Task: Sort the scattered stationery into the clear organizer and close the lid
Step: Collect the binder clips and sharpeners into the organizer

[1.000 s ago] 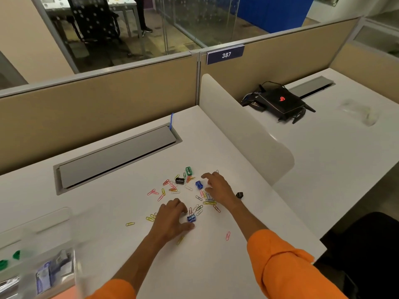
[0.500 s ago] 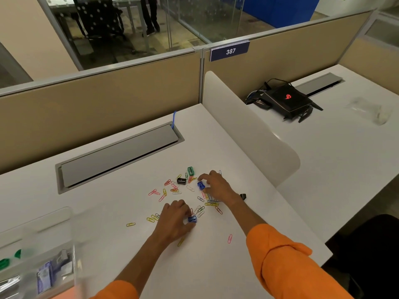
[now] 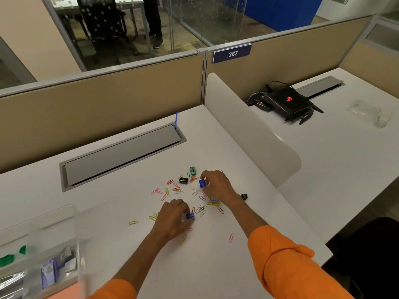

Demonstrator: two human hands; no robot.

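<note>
Blue binder clips sit pinched in your left grip (image 3: pixel 176 216) and right grip (image 3: pixel 217 186); lifting carelessly could scatter the coloured wire paper clips (image 3: pixel 201 209) lying beside them across the white surface (image 3: pixel 216 266).

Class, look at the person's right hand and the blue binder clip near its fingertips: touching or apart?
Touching. The head view shows the right hand pinching the blue binder clip between thumb and fingertips, with no gap visible between them.
</note>
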